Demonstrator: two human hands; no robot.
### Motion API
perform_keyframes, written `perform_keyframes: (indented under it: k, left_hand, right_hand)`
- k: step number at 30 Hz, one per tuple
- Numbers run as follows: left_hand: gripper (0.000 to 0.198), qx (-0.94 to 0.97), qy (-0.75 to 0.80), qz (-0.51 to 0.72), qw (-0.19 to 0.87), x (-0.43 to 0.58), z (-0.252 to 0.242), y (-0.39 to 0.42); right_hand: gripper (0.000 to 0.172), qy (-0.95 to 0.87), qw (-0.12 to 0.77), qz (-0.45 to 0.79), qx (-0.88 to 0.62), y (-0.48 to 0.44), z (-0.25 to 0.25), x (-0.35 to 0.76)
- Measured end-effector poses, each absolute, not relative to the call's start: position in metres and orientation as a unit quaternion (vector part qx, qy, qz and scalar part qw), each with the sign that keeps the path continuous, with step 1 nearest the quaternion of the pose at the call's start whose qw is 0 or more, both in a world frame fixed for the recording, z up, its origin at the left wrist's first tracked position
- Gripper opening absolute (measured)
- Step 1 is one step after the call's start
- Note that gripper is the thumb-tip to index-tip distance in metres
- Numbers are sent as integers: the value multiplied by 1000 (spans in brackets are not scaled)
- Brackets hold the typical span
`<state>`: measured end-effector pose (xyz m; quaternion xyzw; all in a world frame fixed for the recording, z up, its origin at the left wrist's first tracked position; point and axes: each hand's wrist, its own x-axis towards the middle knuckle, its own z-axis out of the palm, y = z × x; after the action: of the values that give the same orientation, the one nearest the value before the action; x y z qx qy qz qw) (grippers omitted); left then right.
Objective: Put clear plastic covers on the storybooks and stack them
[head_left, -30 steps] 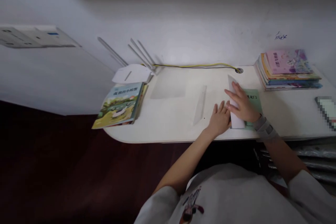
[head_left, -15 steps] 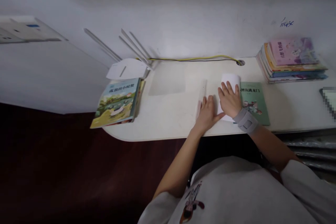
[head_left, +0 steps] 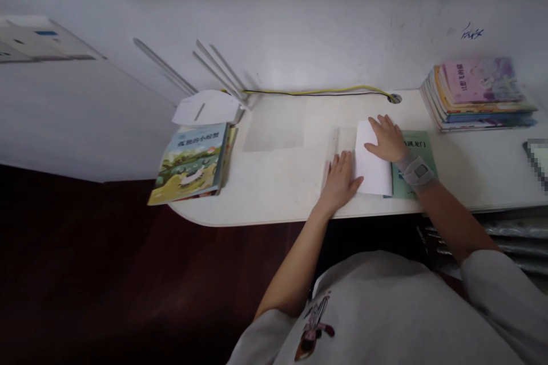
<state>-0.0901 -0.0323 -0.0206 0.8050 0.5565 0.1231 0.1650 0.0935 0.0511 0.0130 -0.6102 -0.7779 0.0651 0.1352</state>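
A green book (head_left: 422, 168) lies near the front edge of the white desk, partly covered by a white page or flap (head_left: 373, 168) on its left. Over the upper right of that white sheet rests my right hand (head_left: 386, 138), its fingers spread and a grey watch on the wrist. My left hand (head_left: 339, 181) lies flat with fingers stretched, on a clear plastic sheet or cover (head_left: 343, 140) left of the white sheet. Its thumb reaches to the white sheet's left edge. Whether the plastic is joined to the book I cannot tell.
Another clear sheet (head_left: 274, 131) lies on the desk (head_left: 265, 188). To the left are a white router (head_left: 208, 107) with upright antennas and picture books (head_left: 190, 162). A book stack (head_left: 483, 97) stands at the back right. A yellow and black cable (head_left: 317, 92) runs along the wall.
My right hand has slid up and to the right across the white sheet, uncovering more of its lower part. My left hand has stayed nearly in place.
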Motion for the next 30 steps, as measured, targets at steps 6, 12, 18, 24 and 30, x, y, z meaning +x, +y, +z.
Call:
perform_keyframes:
  k: [6,12,18,24,30]
  left_hand:
    - [86,797,584,85,130,-78,-22,-34]
    - [89,798,578,100,138,-78,-23,-34]
    - [90,797,577,92,152,-79,-20,-34]
    - [90,799,574,96,155,-79,-22,-34]
    - [90,803,567,99,155,-81,-23,-33]
  right_hand:
    - [58,-775,138,29,-616,44,12,96]
    - [46,-774,96,17,-625,38,18,89]
    - [42,-784,89,16,-614,40,14,88]
    - [43,-786,82,17,-612,40,15,86]
    - [44,-793,72,15,-604,40,15,86]
